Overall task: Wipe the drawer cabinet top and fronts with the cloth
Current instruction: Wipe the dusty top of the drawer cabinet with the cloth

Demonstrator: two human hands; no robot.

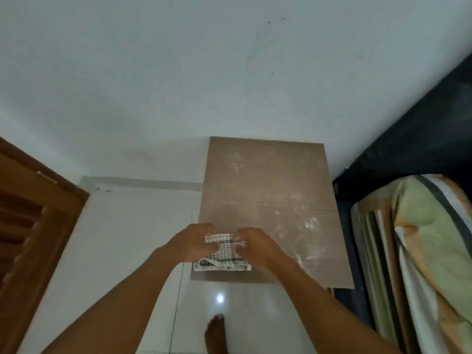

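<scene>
The drawer cabinet's brown top [265,198] stands against the white wall, seen from above, with pale dusty smears across its right half. A black-and-white checked cloth [224,255] lies bunched near the top's front left corner. My left hand [192,242] grips the cloth's left side and my right hand [255,245] grips its right side, fingers curled into the fabric. The drawer fronts are hidden below the top.
A bed with a green and orange striped cover [424,251] sits close on the right, against a dark headboard [408,139]. A brown wooden door [33,221] is at the left. White floor tiles [127,251] lie below, with my bare foot [215,334] on them.
</scene>
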